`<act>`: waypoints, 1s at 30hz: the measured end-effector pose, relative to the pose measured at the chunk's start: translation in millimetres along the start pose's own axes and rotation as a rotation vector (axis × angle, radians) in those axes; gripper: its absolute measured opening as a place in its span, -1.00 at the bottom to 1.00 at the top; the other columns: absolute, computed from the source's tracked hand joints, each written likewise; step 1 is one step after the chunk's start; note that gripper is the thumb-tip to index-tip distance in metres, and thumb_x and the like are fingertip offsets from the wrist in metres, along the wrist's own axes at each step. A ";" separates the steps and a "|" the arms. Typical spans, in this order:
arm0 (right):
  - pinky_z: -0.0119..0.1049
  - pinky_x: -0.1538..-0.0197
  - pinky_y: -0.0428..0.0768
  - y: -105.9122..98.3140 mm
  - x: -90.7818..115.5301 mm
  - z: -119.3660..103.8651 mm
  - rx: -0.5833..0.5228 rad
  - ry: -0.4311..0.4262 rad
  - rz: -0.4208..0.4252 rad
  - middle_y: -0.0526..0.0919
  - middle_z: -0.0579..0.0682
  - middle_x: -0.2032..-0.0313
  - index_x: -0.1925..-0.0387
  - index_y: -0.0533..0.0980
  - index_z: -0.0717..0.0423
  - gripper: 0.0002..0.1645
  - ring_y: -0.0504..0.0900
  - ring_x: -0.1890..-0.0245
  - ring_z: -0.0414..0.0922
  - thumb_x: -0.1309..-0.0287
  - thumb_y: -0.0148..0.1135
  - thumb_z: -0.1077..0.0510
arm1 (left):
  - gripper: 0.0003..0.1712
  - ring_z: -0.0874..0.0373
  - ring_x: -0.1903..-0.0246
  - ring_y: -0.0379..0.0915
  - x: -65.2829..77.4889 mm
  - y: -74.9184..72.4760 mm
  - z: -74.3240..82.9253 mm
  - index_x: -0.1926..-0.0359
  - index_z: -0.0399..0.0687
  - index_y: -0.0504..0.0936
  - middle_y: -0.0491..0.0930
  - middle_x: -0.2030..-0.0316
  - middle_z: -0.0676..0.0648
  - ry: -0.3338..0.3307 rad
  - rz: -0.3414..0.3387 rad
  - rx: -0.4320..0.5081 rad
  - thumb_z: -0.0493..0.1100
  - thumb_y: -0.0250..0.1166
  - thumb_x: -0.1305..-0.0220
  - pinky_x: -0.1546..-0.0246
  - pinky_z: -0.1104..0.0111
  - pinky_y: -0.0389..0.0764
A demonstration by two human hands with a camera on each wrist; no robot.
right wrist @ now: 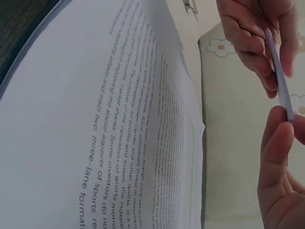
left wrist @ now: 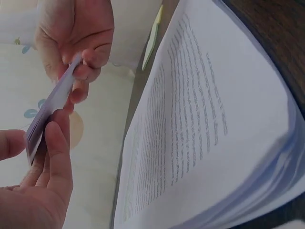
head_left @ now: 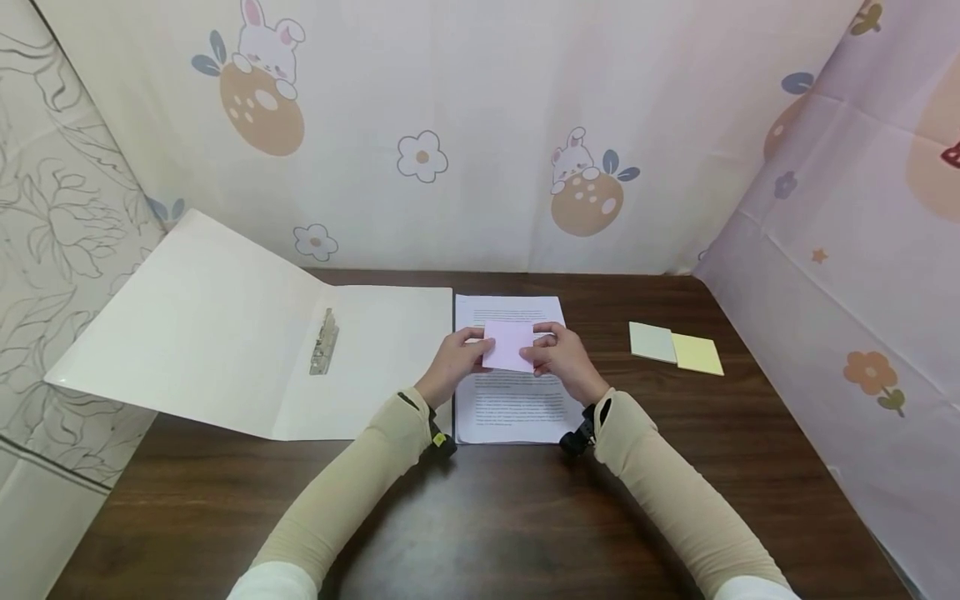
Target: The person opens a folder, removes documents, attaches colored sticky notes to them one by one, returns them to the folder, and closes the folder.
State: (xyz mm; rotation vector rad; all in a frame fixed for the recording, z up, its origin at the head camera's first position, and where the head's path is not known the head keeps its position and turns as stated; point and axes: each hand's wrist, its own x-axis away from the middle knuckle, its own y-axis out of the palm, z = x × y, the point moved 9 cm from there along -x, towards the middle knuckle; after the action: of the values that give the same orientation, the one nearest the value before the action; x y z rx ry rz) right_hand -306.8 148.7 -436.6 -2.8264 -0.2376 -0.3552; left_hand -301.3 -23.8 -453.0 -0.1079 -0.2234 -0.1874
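Observation:
A pad of light purple sticky notes [head_left: 507, 347] is held up over a stack of printed paper [head_left: 517, 412]. My left hand [head_left: 456, 360] pinches its left edge, thumb on the front and fingers behind. On the opposite edge, my right hand [head_left: 566, 358] grips it the same way. Seen edge-on in the left wrist view, the sticky note pad [left wrist: 50, 107] shows several thin layers. In the right wrist view the pad [right wrist: 280, 76] stands between both hands, above the printed sheets [right wrist: 95, 119].
A white lever-arch binder [head_left: 375, 358] lies open at the left, its metal clip [head_left: 324, 343] showing and its cover [head_left: 187, 333] raised against the side wall. To the right are a pale green sticky pad [head_left: 652, 342] and a yellow one [head_left: 697, 354]. Patterned curtains [head_left: 480, 200] surround the brown table [head_left: 510, 525].

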 end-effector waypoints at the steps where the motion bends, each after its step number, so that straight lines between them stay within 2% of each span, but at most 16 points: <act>1: -0.39 0.37 0.62 0.2 0.0 -1.1 0.012 -0.012 0.011 0.55 0.06 0.24 -0.27 0.28 0.21 -0.34 0.54 0.47 -0.14 -0.17 0.31 0.25 | -0.54 0.04 0.15 0.66 -0.3 0.7 -0.7 -0.21 -0.15 0.48 0.62 -0.03 -0.18 -0.004 -0.001 0.009 -0.05 0.18 -0.37 -0.05 0.19 0.61; 4: -0.38 0.39 0.62 0.6 0.4 -3.6 0.052 -0.035 0.047 0.52 0.11 0.18 -0.26 0.32 0.16 -0.33 0.53 0.52 -0.13 -0.12 0.34 0.26 | -0.53 0.09 0.17 0.64 -1.1 3.0 -1.5 -0.21 -0.17 0.48 0.61 -0.03 -0.17 -0.006 -0.005 0.019 -0.09 0.20 -0.35 -0.02 0.23 0.62; 11: -0.27 0.35 0.66 6.2 0.4 -7.5 0.144 -0.093 0.040 0.49 0.22 0.10 -0.24 0.36 0.19 -0.33 0.54 0.52 -0.10 -0.08 0.36 0.27 | -0.46 0.10 0.15 0.63 -0.5 9.1 -1.8 -0.31 -0.17 0.40 0.62 -0.03 -0.21 0.005 -0.042 0.056 -0.18 0.18 -0.34 0.13 0.33 0.64; 15: -0.27 0.22 0.62 9.0 2.7 -13.2 0.274 -0.168 0.052 0.49 0.22 -0.01 -0.22 0.42 0.16 -0.34 0.60 0.28 -0.01 -0.05 0.40 0.24 | -0.48 0.05 0.08 0.63 0.2 11.4 -4.3 -0.30 -0.20 0.41 0.59 -0.06 -0.23 -0.002 -0.060 0.107 -0.22 0.16 -0.33 0.08 0.28 0.66; 17: -0.19 0.11 0.62 12.3 4.7 -18.3 0.351 -0.227 0.056 0.46 0.23 -0.08 -0.18 0.47 0.17 -0.38 0.58 0.09 0.06 -0.02 0.42 0.23 | -0.49 0.03 0.06 0.62 0.7 11.9 -5.1 -0.28 -0.23 0.42 0.58 -0.08 -0.25 -0.004 -0.063 0.133 -0.24 0.14 -0.33 0.05 0.24 0.66; 21: 0.03 -0.12 0.55 21.8 9.1 -27.2 0.477 -0.342 0.039 0.38 0.25 -0.21 -0.07 0.57 0.17 -0.46 0.41 -0.21 0.17 0.00 0.46 0.18 | -0.52 0.02 0.07 0.61 1.6 13.3 -7.1 -0.25 -0.27 0.44 0.56 -0.10 -0.28 -0.012 -0.073 0.162 -0.25 0.12 -0.32 0.08 0.21 0.67; 24: 0.12 -0.24 0.44 29.6 11.3 -30.7 0.550 -0.411 0.007 0.39 0.23 -0.24 -0.05 0.59 0.15 -0.47 0.34 -0.29 0.19 0.02 0.48 0.13 | -0.51 0.02 0.11 0.62 2.2 13.9 -9.0 -0.26 -0.28 0.44 0.55 -0.12 -0.29 -0.020 -0.084 0.166 -0.25 0.10 -0.32 0.11 0.22 0.69; 30: 0.15 -0.35 0.30 40.5 15.2 -33.2 0.618 -0.502 -0.049 0.47 0.19 -0.20 -0.06 0.58 0.14 -0.40 0.38 -0.29 0.18 0.06 0.52 0.08 | -0.49 0.04 0.09 0.60 2.2 14.7 -12.2 -0.26 -0.27 0.44 0.55 -0.12 -0.29 -0.031 -0.090 0.162 -0.25 0.09 -0.30 0.09 0.22 0.67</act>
State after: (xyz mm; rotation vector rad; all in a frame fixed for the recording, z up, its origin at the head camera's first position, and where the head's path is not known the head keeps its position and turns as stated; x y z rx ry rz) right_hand -291.5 102.5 -412.1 -2.2437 -0.4319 0.3721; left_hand -293.8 -11.4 -465.6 0.0602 -0.2735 -0.2569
